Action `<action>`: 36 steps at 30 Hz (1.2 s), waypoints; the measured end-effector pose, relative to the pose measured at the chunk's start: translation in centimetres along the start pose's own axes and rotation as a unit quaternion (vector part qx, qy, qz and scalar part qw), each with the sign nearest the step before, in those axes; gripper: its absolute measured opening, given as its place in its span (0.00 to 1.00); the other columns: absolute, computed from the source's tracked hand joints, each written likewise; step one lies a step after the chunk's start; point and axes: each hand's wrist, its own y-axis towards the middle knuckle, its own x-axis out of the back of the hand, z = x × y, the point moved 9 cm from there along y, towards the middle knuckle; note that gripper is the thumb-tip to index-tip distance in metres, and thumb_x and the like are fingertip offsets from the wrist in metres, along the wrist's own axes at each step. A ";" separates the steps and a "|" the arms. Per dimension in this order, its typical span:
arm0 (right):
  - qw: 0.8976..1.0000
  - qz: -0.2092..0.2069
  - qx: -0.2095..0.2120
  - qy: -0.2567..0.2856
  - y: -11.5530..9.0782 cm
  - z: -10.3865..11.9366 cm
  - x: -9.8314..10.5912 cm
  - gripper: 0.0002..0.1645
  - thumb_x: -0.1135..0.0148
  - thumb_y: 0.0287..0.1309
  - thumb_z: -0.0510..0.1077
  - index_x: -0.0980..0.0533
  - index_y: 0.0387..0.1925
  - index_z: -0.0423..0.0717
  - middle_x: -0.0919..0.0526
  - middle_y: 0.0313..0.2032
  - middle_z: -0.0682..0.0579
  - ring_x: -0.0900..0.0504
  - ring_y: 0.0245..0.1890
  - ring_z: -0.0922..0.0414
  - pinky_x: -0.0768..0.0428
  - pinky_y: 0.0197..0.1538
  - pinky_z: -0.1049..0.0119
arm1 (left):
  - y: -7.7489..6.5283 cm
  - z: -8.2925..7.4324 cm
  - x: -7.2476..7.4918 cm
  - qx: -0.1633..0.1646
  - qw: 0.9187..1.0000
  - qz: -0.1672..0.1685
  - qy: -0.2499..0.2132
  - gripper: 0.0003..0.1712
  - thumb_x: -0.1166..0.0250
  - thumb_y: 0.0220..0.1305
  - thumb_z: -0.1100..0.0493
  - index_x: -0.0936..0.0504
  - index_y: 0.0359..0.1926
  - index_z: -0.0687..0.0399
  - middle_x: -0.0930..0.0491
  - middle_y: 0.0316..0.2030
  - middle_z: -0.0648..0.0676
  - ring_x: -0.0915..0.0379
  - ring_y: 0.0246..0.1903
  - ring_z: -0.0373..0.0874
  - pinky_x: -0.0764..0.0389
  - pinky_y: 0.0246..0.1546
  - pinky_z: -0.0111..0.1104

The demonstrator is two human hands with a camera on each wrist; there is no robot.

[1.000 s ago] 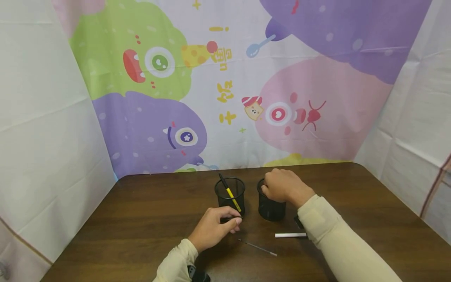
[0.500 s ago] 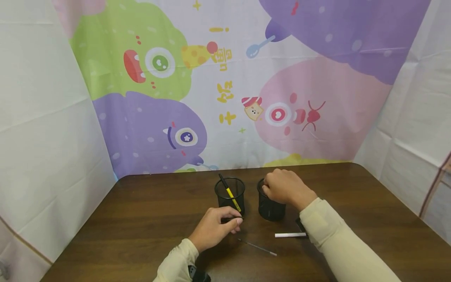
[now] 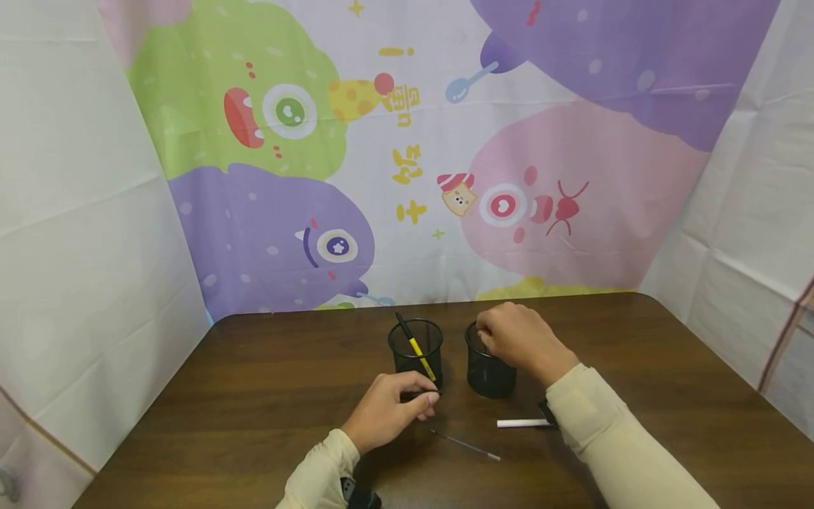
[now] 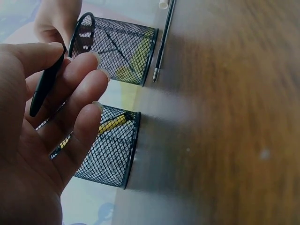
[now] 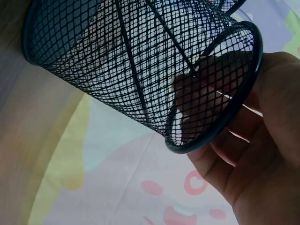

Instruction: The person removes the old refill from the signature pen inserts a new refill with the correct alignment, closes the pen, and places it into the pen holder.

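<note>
My left hand point(image 3: 391, 410) pinches a short black tapered pen piece point(image 4: 44, 91) between thumb and forefinger, with the other fingers loosely bent. It is in front of the left black mesh pen holder point(image 3: 399, 364), where a yellow-and-black pen point(image 3: 416, 346) leans. My right hand point(image 3: 524, 343) reaches over the rim of the right mesh pen holder point(image 3: 490, 382), fingertips inside its mouth. In the right wrist view those fingertips pinch the end of a thin dark rod point(image 5: 171, 37) that slants down inside the holder. What kind of rod it is, I cannot tell.
On the brown wooden table point(image 3: 254, 424) lies a thin pen refill point(image 3: 466, 445), in front of the holders. To its right is a white stick point(image 3: 521, 423), its right end hidden by my right wrist. A cartoon-printed cloth point(image 3: 413, 247) hangs behind the table.
My right hand has risen slightly and shifted a little right over its holder, and a thin dark line now shows beneath its fingertips. The left hand stays nearly still with the pen piece.
</note>
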 end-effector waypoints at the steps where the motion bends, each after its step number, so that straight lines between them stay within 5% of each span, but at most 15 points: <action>1: 1.000 -0.009 0.001 0.001 -0.1 -0.1 0.1 0.10 0.32 0.57 0.39 0.20 0.22 0.51 0.26 0.17 0.61 0.30 0.19 0.61 0.28 0.24 0.62 | 0.0 0.1 0.0 0.000 1.000 0.000 -0.001 0.09 0.34 0.70 0.55 0.14 0.44 0.55 0.15 0.28 0.44 0.18 0.27 0.38 0.18 0.32 0.31; 21: 0.992 -0.126 0.012 0.016 -1.6 -0.6 1.5 0.02 0.27 0.54 0.37 0.15 0.32 0.44 0.15 0.28 0.54 0.18 0.28 0.55 0.19 0.35 0.55 | 0.1 -0.2 -0.1 0.004 1.000 0.009 0.002 0.12 0.34 0.70 0.53 0.14 0.44 0.58 0.15 0.28 0.44 0.17 0.28 0.38 0.17 0.33 0.32; 36: 0.986 -0.155 0.006 0.061 -2.0 -1.0 2.2 0.04 0.27 0.55 0.36 0.15 0.34 0.43 0.14 0.31 0.52 0.17 0.30 0.55 0.18 0.37 0.55 | 0.0 -0.1 -0.2 0.010 1.000 0.007 0.001 0.09 0.35 0.70 0.54 0.14 0.44 0.55 0.14 0.29 0.45 0.17 0.28 0.39 0.17 0.33 0.32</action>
